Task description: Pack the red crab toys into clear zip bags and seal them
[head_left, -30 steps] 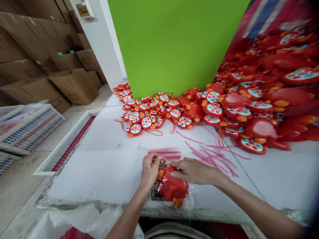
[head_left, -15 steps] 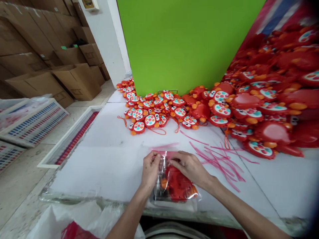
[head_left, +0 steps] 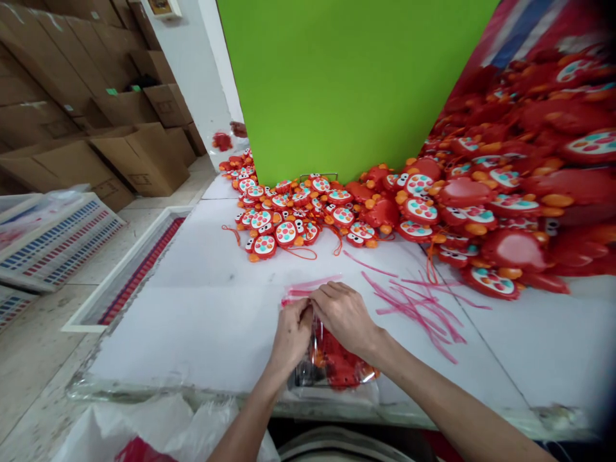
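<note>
A clear plastic bag (head_left: 310,375) lies near the table's front edge, with a red and orange crab-like toy (head_left: 344,369) inside it. My left hand (head_left: 291,333) is closed on the bag's top edge, fingers bent inward. My right hand (head_left: 344,314) is closed at the same edge, its fingers touching the left ones. A pink strip (head_left: 293,295) shows just past my fingertips; whether it is still joined to the bag is hidden. To the right of my hands, several loose pink strips (head_left: 418,311) are scattered on the white table (head_left: 183,321).
Red toys with coloured buttons (head_left: 286,233) are heaped along the back and right, against a green panel (head_left: 356,83). Far left, another person's hand (head_left: 238,129) is near a red toy (head_left: 222,141). Crates (head_left: 62,244), cartons (head_left: 139,160) and a white sack (head_left: 144,417) stand at left.
My hands have come together at the bag's top edge, the right one moving left. The pink band there is now mostly covered. Another person's hand has appeared at the back left.
</note>
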Action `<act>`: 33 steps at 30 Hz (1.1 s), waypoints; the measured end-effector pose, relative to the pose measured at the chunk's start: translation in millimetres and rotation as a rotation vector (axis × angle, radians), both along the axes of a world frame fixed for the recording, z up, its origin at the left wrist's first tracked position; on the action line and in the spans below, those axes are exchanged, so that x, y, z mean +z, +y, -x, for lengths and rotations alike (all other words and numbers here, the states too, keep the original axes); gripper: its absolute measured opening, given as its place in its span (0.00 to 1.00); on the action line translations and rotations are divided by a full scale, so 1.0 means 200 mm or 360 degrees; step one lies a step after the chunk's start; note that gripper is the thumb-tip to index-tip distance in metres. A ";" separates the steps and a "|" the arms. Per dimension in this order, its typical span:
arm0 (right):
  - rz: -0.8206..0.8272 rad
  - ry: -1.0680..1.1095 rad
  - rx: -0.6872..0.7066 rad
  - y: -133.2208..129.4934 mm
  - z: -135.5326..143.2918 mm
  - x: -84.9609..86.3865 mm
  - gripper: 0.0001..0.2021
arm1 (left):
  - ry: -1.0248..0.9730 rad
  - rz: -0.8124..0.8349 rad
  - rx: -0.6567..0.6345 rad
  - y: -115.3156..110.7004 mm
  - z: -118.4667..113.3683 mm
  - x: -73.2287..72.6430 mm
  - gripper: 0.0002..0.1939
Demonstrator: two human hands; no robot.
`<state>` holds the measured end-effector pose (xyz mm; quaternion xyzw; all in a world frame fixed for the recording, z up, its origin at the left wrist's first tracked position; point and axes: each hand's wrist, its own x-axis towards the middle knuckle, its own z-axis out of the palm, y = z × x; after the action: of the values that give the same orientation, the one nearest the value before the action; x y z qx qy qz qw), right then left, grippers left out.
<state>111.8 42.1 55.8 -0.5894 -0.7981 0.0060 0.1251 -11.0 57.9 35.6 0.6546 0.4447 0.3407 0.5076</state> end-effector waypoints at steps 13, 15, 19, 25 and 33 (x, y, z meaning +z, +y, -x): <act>0.0122 0.0142 -0.1287 -0.45 -0.99 -0.17 0.09 | -0.0268 0.0431 0.0029 -0.01 0.05 -0.13 0.10; 0.0295 0.0002 -0.1318 -0.54 -1.04 -0.15 0.10 | -0.0276 0.0450 0.0012 -0.01 0.05 -0.12 0.11; 0.0270 -0.0115 -0.1233 -0.59 -0.96 -0.08 0.12 | -0.0286 0.0391 -0.0001 -0.02 0.05 -0.12 0.09; 0.0189 0.0636 -0.0871 -0.44 -0.70 0.00 0.12 | -0.0330 0.0445 0.0028 -0.01 0.06 -0.15 0.07; 0.0764 0.1306 -0.0479 -0.12 -0.47 -0.14 0.14 | -0.0367 0.0456 -0.0014 -0.01 0.06 -0.14 0.08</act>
<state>206.8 18.1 27.8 -0.6592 -0.5653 0.4029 0.2890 -23.1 56.7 7.4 0.5342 0.4247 0.3444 0.6447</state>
